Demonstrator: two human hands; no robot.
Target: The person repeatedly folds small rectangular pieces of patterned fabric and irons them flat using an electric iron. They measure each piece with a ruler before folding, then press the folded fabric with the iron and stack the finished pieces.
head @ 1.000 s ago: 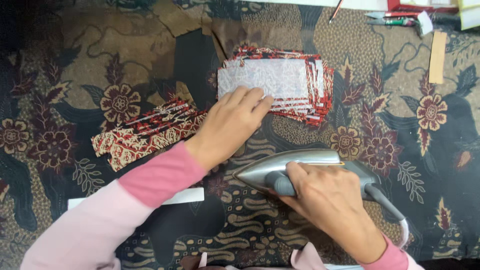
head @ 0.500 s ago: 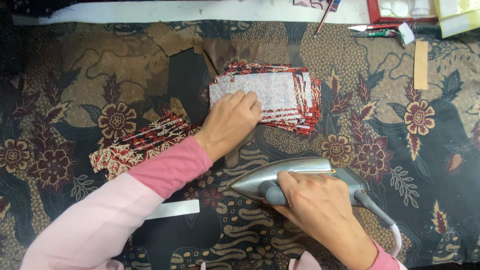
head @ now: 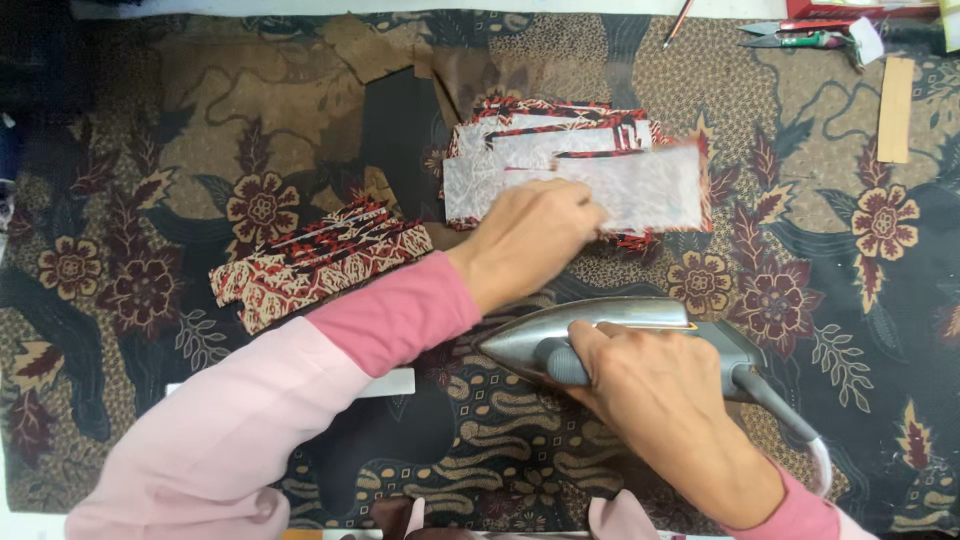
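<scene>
Lifted fabric piece motion-blurred; scissors cut off at top edge

Soft, even light falls from above over a dark patterned cloth, leaving only faint shadows beneath the forearms and no harsh contrast. Just beyond the left hand's fingers, a pale fabric piece is smeared by motion blur, while the rest stays fairly sharp. A mild sheen glints on the metal iron beside the right hand's fingers.

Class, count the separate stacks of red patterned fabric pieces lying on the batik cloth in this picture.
2. One stack lies left of the left hand; the other stack sits above that hand, which lifts its top piece. Pieces underneath are hidden.
</scene>
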